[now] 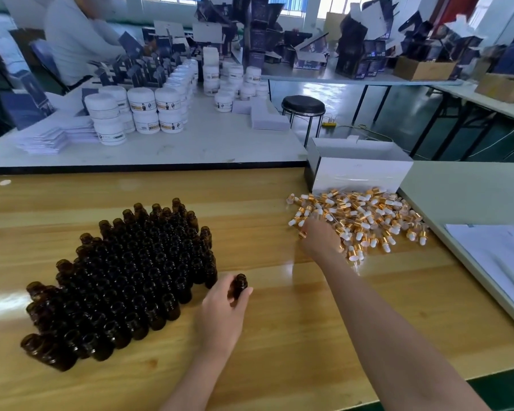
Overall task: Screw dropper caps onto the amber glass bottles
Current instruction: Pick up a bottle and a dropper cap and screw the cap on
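A dense block of open amber glass bottles (125, 271) stands on the wooden table at the left. My left hand (223, 312) holds one uncapped amber bottle (238, 287) upright, just right of the block. A loose heap of gold dropper caps with white rubber bulbs (368, 215) lies at the right. My right hand (319, 238) reaches into the heap's near left edge, palm down, fingers curled among the caps. A gold cap (302, 234) shows at its fingertips; whether it is gripped is blurred.
An open white box (359, 170) stands behind the cap heap. White sheets (499, 259) lie on the pale table at the right. Beyond, a second table carries white jars (143, 111) and dark cartons, and a person (77, 40) sits there. A black stool (303, 106) stands between tables.
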